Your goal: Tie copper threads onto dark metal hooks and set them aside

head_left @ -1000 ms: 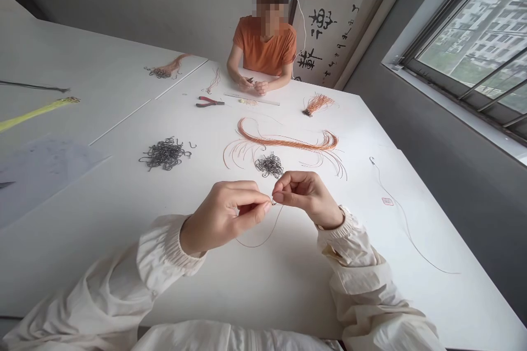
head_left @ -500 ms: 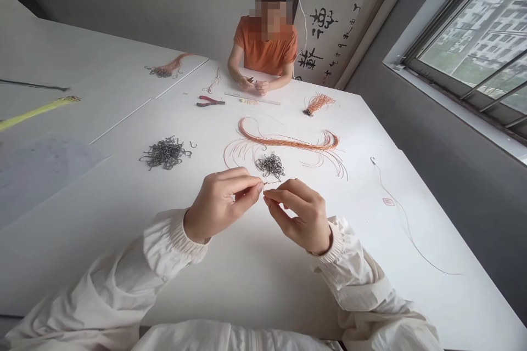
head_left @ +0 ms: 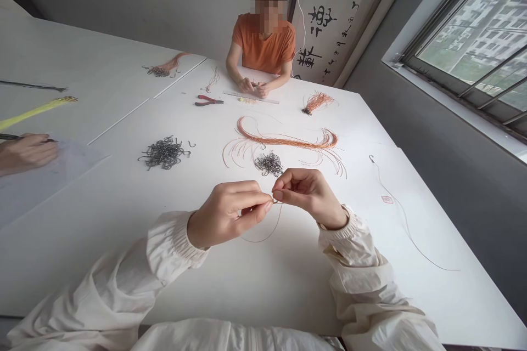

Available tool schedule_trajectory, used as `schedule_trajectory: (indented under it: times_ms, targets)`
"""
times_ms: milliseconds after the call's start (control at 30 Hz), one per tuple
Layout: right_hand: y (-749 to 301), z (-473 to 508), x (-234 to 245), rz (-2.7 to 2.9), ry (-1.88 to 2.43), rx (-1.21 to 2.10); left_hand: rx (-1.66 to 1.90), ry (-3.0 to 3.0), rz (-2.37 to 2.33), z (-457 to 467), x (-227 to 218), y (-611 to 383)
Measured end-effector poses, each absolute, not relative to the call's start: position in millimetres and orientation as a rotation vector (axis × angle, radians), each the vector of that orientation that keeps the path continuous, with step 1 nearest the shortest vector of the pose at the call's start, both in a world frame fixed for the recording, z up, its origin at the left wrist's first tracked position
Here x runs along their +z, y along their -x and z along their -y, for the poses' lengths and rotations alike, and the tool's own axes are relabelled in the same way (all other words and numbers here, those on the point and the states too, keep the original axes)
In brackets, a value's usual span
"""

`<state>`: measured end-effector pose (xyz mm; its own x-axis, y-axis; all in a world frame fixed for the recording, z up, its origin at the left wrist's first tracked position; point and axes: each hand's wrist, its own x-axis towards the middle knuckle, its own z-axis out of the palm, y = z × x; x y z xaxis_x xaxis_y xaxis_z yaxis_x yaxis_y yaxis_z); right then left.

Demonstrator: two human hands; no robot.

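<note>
Both hands meet over the middle of the white table [head_left: 255, 279]. My left hand [head_left: 228, 211] pinches a small metal hook [head_left: 274, 201] between thumb and forefinger. My right hand [head_left: 307, 193] is closed in a pinch on a thin copper wire [head_left: 263, 237] at the hook; the wire loops down below the hands. Just beyond the fingertips lies a small pile of dark hooks [head_left: 269, 164], and behind it a long bundle of copper wires [head_left: 288, 141].
A larger hook pile [head_left: 163, 152] lies to the left. A finished wire with hook [head_left: 405, 219] trails at the right. Opposite, a person in an orange shirt [head_left: 263, 46] works near red pliers [head_left: 209, 101] and a wire tuft [head_left: 316, 102]. Another person's hand [head_left: 24, 151] holds a pen at far left.
My right hand turned from palm-down with spread fingers back into a raised pinch at the hook, and the wire loop reappeared below. Another person's hand entered at far left.
</note>
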<state>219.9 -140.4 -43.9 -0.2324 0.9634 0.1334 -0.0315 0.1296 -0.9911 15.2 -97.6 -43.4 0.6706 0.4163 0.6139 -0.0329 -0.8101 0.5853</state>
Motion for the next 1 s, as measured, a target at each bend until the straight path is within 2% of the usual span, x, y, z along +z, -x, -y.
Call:
schedule_trajectory:
  times_ms: [133, 533, 800, 1000]
  targets:
    - [-215, 136, -52, 1.302, 0.894, 1.373, 1.128, -2.290, -0.352, 98, -41, -14]
    - [-181, 158, -62, 1.147, 0.858, 1.090, 1.319, -2.275, -0.578, 99, -38, -13]
    - [-178, 157, -59, 1.178, 0.944, 0.961, 1.244, -2.269, -0.565, 100, -38, -16]
    - [-189, 157, -59, 1.260, 0.957, 0.941, 0.983, -2.043, -0.546, 98, -30, -13]
